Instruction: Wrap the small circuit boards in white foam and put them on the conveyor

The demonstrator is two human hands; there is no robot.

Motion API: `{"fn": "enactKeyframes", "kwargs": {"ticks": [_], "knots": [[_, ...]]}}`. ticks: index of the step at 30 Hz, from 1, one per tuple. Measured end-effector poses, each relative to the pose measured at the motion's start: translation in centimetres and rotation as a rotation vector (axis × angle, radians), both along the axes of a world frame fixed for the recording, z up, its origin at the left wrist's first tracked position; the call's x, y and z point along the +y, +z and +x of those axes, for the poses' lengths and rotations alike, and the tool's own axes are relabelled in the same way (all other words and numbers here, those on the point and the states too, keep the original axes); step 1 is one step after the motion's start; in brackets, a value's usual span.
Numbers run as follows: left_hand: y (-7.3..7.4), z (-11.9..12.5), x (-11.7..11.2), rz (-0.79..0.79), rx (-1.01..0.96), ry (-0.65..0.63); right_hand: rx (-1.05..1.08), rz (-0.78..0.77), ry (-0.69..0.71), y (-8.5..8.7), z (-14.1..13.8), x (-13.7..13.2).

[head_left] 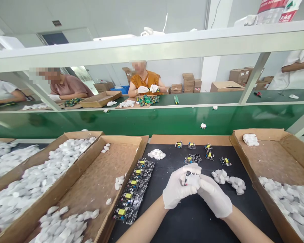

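Observation:
My left hand (pixel 177 185), in a white glove, is closed around a small circuit board (pixel 187 178) with a white lump (pixel 193 181) on its face. From the other side my gloved right hand (pixel 214 195) presses its fingers against the same piece; they hide part of it. Several loose circuit boards with yellow parts, one a small board (pixel 225 161), lie beyond my hands on the black mat (pixel 190 222). To the left rests a long panel of joined boards (pixel 133 189). White lumps (pixel 236 185) sit right of my right hand, and a white pile (pixel 156 154) lies farther back.
Cardboard trays holding white lumps flank the mat, a left tray (pixel 91 184) and a right tray (pixel 264 148). Behind runs a green conveyor belt (pixel 167 121) carrying a few small pieces. Across it, a co-worker (pixel 145 82) handles green boards. A white frame bar (pixel 152 50) spans above.

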State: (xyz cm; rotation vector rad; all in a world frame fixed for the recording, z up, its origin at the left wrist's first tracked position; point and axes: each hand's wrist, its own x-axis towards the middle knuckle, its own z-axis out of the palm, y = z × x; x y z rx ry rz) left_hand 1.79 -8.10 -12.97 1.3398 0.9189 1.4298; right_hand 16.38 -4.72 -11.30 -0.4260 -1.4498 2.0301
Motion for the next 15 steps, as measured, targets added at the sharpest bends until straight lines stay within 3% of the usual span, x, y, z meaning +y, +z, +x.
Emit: {"fn": "enactKeyframes", "kwargs": {"ticks": [3,7,15], "knots": [[0.2,0.0,-0.1,0.011,0.005,-0.065,0.136,-0.196,0.054,0.0,-0.6,-0.8],[1.0,0.2,-0.6,0.117,0.157,-0.026,0.172,-0.346,0.091,0.3,-0.8,-1.4],[1.0,0.5,-1.2,0.110,0.261,0.000,0.104,-0.435,0.068,-0.3,-0.4,-1.6]]}}
